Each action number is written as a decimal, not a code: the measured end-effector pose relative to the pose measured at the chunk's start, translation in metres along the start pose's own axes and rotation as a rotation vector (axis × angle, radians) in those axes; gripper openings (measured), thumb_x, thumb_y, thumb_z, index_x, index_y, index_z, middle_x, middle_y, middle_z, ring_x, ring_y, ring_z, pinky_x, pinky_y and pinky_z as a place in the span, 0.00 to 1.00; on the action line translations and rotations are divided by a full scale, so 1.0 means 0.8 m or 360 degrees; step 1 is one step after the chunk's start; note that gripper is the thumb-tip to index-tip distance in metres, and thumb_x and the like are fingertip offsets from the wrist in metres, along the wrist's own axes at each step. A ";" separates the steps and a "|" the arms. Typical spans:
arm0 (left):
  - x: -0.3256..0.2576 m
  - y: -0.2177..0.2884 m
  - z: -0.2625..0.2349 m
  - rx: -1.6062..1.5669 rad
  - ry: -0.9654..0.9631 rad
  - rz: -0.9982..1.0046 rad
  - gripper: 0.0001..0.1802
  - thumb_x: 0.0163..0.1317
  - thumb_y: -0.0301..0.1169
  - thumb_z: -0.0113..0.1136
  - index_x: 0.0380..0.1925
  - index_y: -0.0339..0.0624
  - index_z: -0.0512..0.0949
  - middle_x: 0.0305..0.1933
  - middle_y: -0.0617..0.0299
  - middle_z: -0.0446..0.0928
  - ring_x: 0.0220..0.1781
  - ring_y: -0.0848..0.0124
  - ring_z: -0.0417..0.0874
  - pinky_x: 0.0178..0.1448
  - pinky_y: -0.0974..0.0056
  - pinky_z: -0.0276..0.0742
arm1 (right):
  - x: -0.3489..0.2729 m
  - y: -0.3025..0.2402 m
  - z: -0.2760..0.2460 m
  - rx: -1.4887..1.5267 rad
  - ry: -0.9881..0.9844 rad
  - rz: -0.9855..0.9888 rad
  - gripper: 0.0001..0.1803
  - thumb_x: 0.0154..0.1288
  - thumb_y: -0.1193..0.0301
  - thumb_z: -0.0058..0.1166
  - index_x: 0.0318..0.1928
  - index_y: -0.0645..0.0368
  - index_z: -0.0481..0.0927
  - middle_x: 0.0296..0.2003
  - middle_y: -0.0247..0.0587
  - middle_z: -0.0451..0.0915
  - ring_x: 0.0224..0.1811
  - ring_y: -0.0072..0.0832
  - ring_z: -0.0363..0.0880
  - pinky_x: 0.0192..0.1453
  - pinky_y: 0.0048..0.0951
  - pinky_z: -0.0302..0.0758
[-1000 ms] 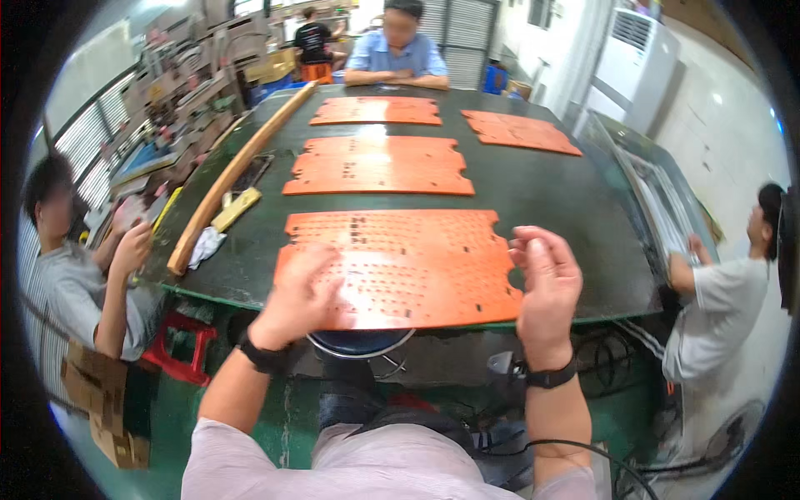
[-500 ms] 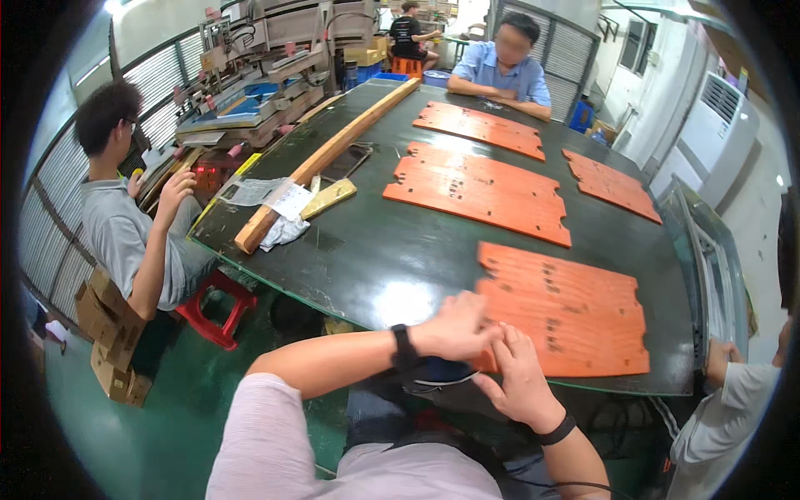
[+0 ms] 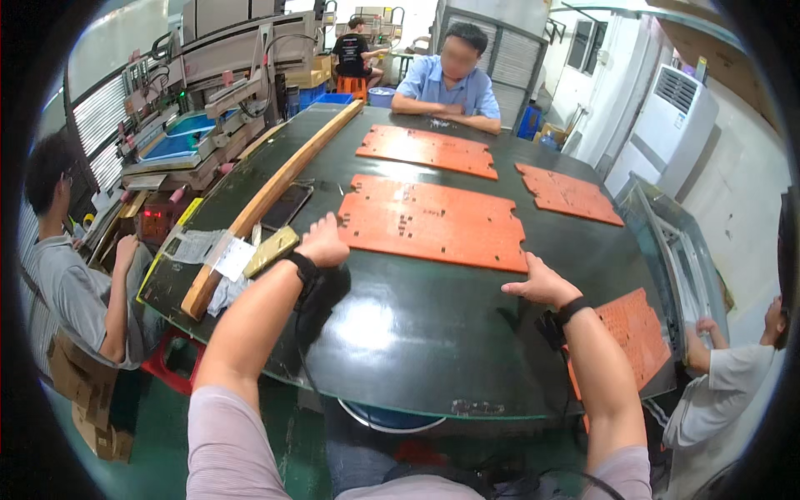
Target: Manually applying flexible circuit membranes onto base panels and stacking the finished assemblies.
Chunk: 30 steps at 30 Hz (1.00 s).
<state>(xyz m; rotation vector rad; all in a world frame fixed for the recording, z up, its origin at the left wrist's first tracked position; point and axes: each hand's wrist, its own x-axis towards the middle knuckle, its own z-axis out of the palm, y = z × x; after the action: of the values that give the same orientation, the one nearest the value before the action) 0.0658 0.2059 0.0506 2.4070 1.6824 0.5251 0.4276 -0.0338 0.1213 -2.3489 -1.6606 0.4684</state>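
Note:
My left hand is at the left end of an orange wood-grained board with notched ends and small dark holes. Its fingers are stretched out along the board's edge. At the near right corner of the same board is my right hand, thumb and fingers apart; whether it touches the board I cannot tell. The board lies flat on the dark green table. A second orange board lies at the near right, partly hidden behind my right forearm. Both my wrists wear black bands.
Two more orange boards lie farther back. A long wooden bar, a yellowish block and papers are on the left. People sit at the left, far side and right. A machine stands back left.
My hands have parted and reached forward to the two ends of the middle board. The near board has shifted right and turned on the table. My view has swung to the right.

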 end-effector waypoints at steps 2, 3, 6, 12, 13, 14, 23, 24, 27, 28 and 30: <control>0.009 0.001 0.011 -0.0414 -0.0399 -0.0125 0.30 0.54 0.35 0.55 0.56 0.33 0.64 0.57 0.36 0.72 0.63 0.44 0.71 0.66 0.51 0.68 | 0.041 0.014 0.000 -0.0080 -0.0052 0.0127 0.56 0.50 0.51 0.70 0.68 0.71 0.53 0.66 0.66 0.63 0.71 0.51 0.61 0.73 0.37 0.61; 0.009 0.021 0.011 -0.0340 -0.0367 -0.0041 0.29 0.53 0.34 0.54 0.55 0.34 0.65 0.58 0.37 0.72 0.63 0.44 0.71 0.65 0.50 0.69 | 0.052 0.037 0.000 0.0013 -0.0033 0.0210 0.59 0.48 0.51 0.71 0.69 0.72 0.51 0.66 0.65 0.62 0.71 0.51 0.60 0.73 0.37 0.61; 0.012 0.046 0.023 -0.0313 -0.0176 0.0051 0.27 0.51 0.30 0.52 0.54 0.35 0.66 0.58 0.38 0.71 0.63 0.45 0.71 0.63 0.48 0.70 | 0.069 0.072 0.017 0.0210 0.0089 0.0179 0.61 0.45 0.52 0.74 0.69 0.74 0.51 0.66 0.65 0.63 0.71 0.50 0.61 0.73 0.38 0.61; -0.006 0.023 0.019 -0.0189 -0.0027 0.0216 0.27 0.51 0.29 0.50 0.54 0.31 0.66 0.54 0.39 0.74 0.58 0.46 0.75 0.61 0.48 0.70 | 0.039 0.042 0.032 -0.0202 0.0191 0.0158 0.52 0.51 0.49 0.68 0.64 0.74 0.58 0.62 0.66 0.66 0.65 0.52 0.67 0.68 0.40 0.66; -0.018 0.023 0.018 -0.0169 -0.0079 0.0251 0.28 0.52 0.29 0.49 0.55 0.30 0.66 0.53 0.39 0.75 0.57 0.46 0.75 0.60 0.48 0.70 | 0.022 0.036 0.033 -0.0226 0.0185 0.0136 0.52 0.52 0.48 0.67 0.64 0.74 0.59 0.61 0.66 0.68 0.64 0.53 0.68 0.67 0.41 0.67; -0.029 0.022 0.015 -0.0145 -0.0124 0.0288 0.28 0.53 0.29 0.49 0.56 0.29 0.65 0.52 0.39 0.75 0.56 0.45 0.76 0.60 0.48 0.70 | 0.008 0.030 0.035 -0.0246 0.0185 0.0109 0.51 0.53 0.48 0.65 0.63 0.74 0.59 0.59 0.66 0.69 0.62 0.55 0.69 0.65 0.42 0.68; -0.249 0.012 -0.060 -0.0203 0.0046 0.0815 0.19 0.54 0.32 0.58 0.44 0.37 0.67 0.40 0.45 0.74 0.44 0.48 0.76 0.46 0.49 0.71 | -0.205 0.045 0.083 -0.0198 0.0557 -0.0125 0.45 0.45 0.67 0.73 0.60 0.71 0.62 0.51 0.63 0.71 0.56 0.57 0.69 0.61 0.45 0.67; -0.259 0.009 -0.067 -0.0229 0.0069 0.0863 0.18 0.53 0.33 0.60 0.41 0.38 0.69 0.38 0.47 0.75 0.43 0.49 0.76 0.45 0.50 0.71 | -0.219 0.053 0.087 -0.0236 0.0485 -0.0118 0.48 0.50 0.58 0.70 0.62 0.74 0.58 0.54 0.63 0.67 0.58 0.54 0.65 0.62 0.46 0.64; -0.255 -0.009 -0.110 -0.0242 -0.0417 0.0672 0.16 0.50 0.36 0.64 0.36 0.40 0.74 0.34 0.50 0.75 0.40 0.50 0.77 0.42 0.50 0.72 | -0.243 0.041 0.090 -0.0169 0.0350 0.0030 0.47 0.51 0.58 0.70 0.62 0.72 0.58 0.53 0.61 0.66 0.58 0.54 0.64 0.62 0.45 0.64; -0.245 -0.028 -0.112 -0.0144 -0.0042 0.0709 0.13 0.48 0.36 0.65 0.29 0.40 0.76 0.31 0.51 0.75 0.38 0.50 0.77 0.40 0.51 0.72 | -0.253 0.044 0.098 -0.0123 0.0424 0.0029 0.46 0.51 0.59 0.70 0.63 0.71 0.58 0.54 0.60 0.66 0.58 0.54 0.64 0.63 0.45 0.64; -0.216 -0.064 -0.124 -0.0028 0.0274 0.0491 0.13 0.46 0.34 0.65 0.29 0.37 0.76 0.32 0.49 0.76 0.39 0.49 0.77 0.42 0.51 0.73 | -0.265 0.055 0.108 -0.0080 0.0501 0.0033 0.45 0.52 0.60 0.69 0.63 0.70 0.58 0.54 0.59 0.65 0.59 0.53 0.64 0.63 0.45 0.64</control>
<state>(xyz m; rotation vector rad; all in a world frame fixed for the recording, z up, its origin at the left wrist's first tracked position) -0.0689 0.0560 0.0920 2.6922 1.3588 0.8077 0.3675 -0.2487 0.0525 -2.3304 -1.5183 0.0540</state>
